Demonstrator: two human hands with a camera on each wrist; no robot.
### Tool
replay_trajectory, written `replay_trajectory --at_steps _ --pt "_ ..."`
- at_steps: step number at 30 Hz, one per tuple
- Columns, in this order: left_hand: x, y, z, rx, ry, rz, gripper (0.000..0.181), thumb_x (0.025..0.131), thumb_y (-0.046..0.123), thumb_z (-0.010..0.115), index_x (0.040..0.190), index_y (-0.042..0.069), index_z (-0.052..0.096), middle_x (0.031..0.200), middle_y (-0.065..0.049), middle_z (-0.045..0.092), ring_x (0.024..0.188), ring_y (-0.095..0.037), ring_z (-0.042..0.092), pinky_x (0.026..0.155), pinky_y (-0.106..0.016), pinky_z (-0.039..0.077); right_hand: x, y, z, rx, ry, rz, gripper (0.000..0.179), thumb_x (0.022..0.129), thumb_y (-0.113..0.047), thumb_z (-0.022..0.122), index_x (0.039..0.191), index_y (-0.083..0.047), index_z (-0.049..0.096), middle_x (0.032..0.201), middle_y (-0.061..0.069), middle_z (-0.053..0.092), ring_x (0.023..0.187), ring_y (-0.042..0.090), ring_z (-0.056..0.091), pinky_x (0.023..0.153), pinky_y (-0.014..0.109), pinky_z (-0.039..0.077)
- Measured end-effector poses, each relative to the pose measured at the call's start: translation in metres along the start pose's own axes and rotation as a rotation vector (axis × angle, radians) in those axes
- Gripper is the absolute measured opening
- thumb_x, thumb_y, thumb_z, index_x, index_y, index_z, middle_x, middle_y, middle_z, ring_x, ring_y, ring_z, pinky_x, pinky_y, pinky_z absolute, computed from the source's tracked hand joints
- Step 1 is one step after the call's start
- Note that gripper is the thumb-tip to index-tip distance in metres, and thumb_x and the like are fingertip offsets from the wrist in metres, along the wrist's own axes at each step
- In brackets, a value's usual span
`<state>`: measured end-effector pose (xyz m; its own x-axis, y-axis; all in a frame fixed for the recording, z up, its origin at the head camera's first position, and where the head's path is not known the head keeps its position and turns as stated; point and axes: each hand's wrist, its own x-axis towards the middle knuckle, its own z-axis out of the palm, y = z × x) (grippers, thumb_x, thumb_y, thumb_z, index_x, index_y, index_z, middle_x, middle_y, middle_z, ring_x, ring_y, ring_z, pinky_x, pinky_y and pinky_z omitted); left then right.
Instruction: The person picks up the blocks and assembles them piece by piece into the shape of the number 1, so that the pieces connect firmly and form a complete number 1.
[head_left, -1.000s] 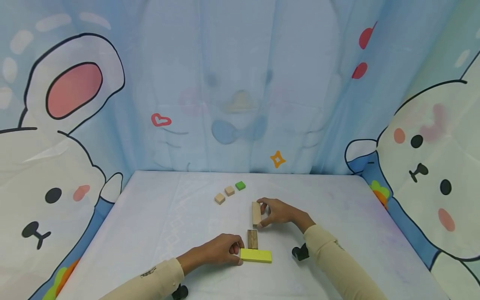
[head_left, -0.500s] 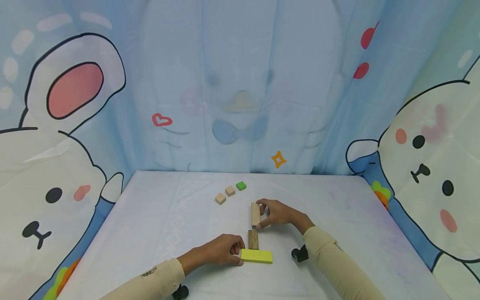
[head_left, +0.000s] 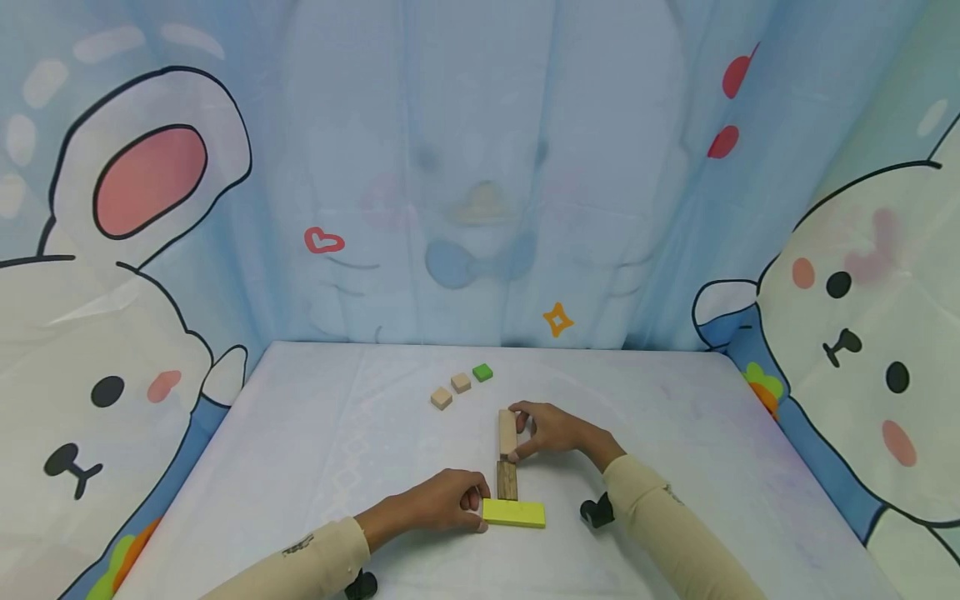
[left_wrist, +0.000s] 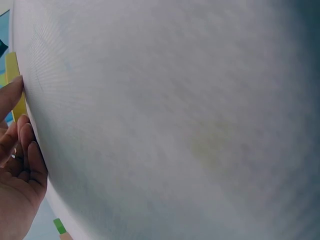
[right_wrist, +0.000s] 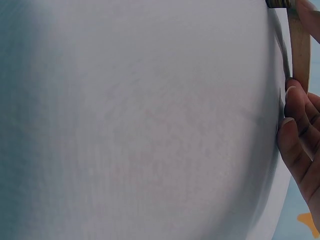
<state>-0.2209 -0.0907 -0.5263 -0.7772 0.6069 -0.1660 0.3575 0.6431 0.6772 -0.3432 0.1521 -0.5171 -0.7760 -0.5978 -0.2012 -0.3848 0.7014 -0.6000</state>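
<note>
Pinching the left end of a yellow block [head_left: 517,513], the left hand [head_left: 450,500] has thumb and fingers drawn narrow at that short edge. The yellow block lies flat, long edges crosswise. Against its far long edge, a little left of its middle, sits a dark-grained wooden block [head_left: 507,481], end on. Farther beyond the yellow block, in line with the dark one, lies a pale wooden block [head_left: 507,431]; its near end meets the dark block's far end or nearly so, cannot tell which. Right hand [head_left: 553,427], beyond and right of the yellow block, holds the pale one from its right side, index finger at the far end, thumb at the near.

Well beyond the yellow block and to its left: two small pale cubes [head_left: 451,391] and a green block [head_left: 482,372] in a slanting row, narrow gaps between. White tabletop [head_left: 360,442] runs wide to either side of the yellow block; its far edge, before a blue printed curtain [head_left: 480,100], lies beyond the row.
</note>
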Motion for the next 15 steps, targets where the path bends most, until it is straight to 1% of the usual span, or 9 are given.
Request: replay_trajectory --at_steps 10,15 --pt "0.0014 -0.0024 0.0008 0.013 0.004 0.008 0.028 0.085 0.021 0.082 0.107 0.014 0.066 0.08 0.012 0.055 0.071 0.002 0.05 0.068 -0.016 0.045 -0.001 -0.0039 0.0009 -0.011 -0.012 -0.011 0.089 0.072 -0.04 0.09 0.142 -0.003 0.048 0.102 -0.004 0.061 0.08 0.013 0.053 0.069 0.029 0.045" --pt "0.0019 -0.0038 0.0023 0.008 0.003 0.0 0.029 0.084 0.022 0.082 0.107 0.014 0.066 0.08 0.012 0.055 0.071 0.002 0.05 0.067 -0.016 0.045 -0.0026 -0.0072 0.0005 -0.01 -0.02 -0.023 0.09 0.073 -0.04 0.089 0.142 -0.001 0.048 0.102 -0.003 0.061 0.081 0.013 0.051 0.07 0.028 0.044"
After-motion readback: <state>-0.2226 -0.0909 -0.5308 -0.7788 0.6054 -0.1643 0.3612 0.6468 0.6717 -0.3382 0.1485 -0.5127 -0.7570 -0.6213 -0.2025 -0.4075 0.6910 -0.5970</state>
